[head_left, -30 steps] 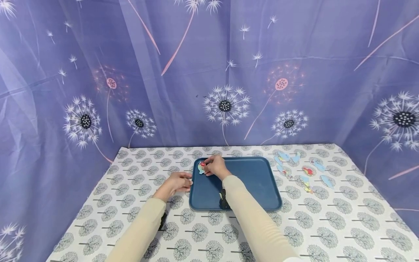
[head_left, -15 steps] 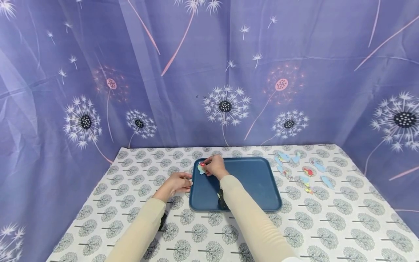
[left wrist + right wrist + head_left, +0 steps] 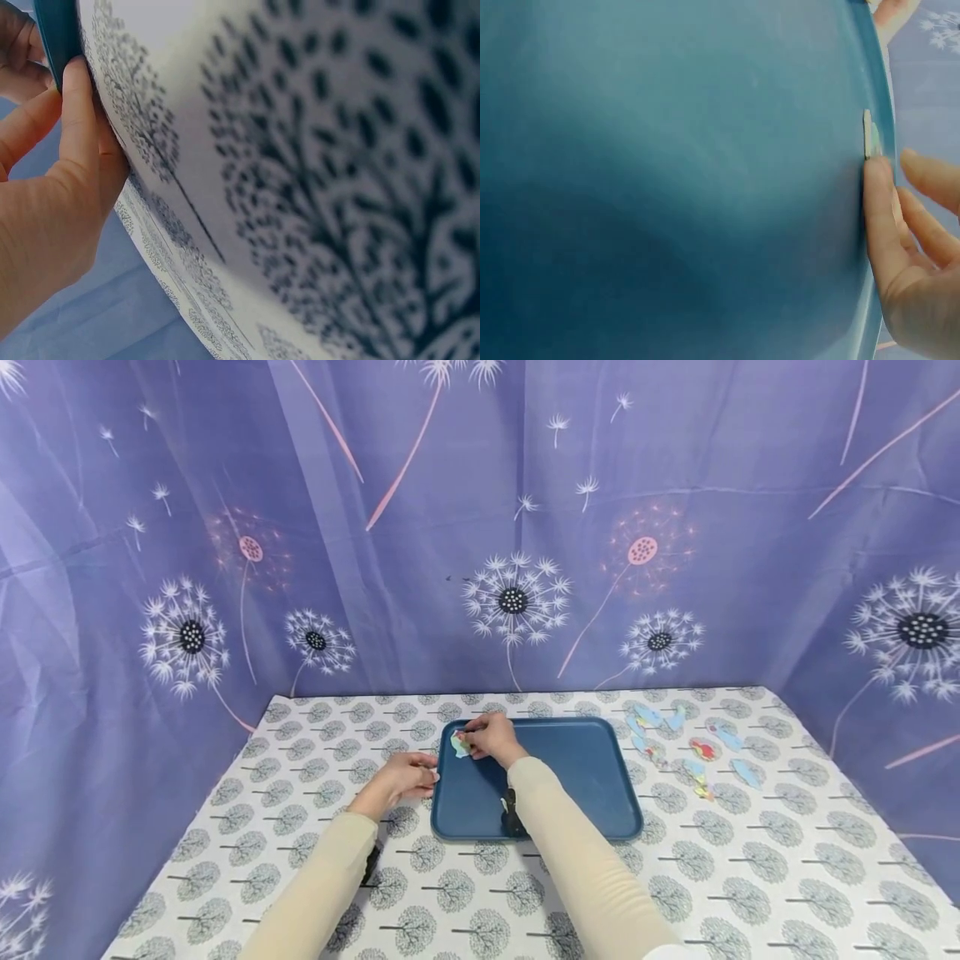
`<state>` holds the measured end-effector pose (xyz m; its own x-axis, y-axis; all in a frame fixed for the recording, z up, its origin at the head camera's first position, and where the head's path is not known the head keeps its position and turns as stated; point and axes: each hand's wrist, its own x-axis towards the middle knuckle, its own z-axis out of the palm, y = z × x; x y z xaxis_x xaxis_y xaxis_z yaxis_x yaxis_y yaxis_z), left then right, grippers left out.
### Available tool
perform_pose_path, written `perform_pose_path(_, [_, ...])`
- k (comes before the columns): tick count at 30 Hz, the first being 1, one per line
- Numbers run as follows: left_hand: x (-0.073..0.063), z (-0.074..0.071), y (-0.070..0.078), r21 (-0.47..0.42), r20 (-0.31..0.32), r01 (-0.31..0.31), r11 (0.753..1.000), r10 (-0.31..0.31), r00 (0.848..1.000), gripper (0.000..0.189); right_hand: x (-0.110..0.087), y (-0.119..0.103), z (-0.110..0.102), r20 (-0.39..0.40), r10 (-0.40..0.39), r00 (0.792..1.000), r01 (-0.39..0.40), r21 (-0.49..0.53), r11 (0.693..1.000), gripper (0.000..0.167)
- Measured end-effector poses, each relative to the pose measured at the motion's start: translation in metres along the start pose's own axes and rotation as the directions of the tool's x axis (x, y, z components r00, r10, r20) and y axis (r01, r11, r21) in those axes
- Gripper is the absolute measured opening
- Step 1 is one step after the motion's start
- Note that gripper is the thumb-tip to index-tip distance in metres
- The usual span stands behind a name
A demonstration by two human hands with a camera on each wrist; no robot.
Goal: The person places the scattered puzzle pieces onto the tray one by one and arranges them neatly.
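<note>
On the blue tray, near its far left corner, lies a light-blue puzzle piece with red on it. My right hand reaches across the tray and pinches this piece at its right side with thumb and finger. From the right wrist, the piece shows edge-on as thin and pale-edged, low against the tray, a fingertip right at its end. My left hand is at the tray's left side, its fairly straight fingers touching the rim; the left wrist view shows those fingertips against the tray edge.
Several light-blue, red and yellow puzzle pieces lie loose right of the tray, among them a red one and a light-blue one. A tree-print cloth covers the table. Behind it hangs a purple dandelion curtain.
The red part of the piece at my right fingers shows less than before. The view has shifted slightly; both hands stay in nearly the same places on the tray.
</note>
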<state>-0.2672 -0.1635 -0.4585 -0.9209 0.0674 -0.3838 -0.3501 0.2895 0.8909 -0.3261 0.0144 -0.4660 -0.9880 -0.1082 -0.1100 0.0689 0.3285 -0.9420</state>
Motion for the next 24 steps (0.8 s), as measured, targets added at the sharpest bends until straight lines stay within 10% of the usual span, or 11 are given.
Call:
perform_pose_path(7, [0.000,0.000,0.001,0.001,-0.002,0.004,1.000,-0.004,1.000,0.041,-0.004,-0.003,-0.013,0.104,-0.058,0.993,0.055,0.026,0.998,0.034])
perform_pose_path(24, [-0.001,0.002,0.001,-0.008,-0.010,-0.002,1.000,0.002,1.000,0.040,-0.008,-0.005,-0.078,0.051,-0.170,0.984,0.166,0.073,0.983,0.028])
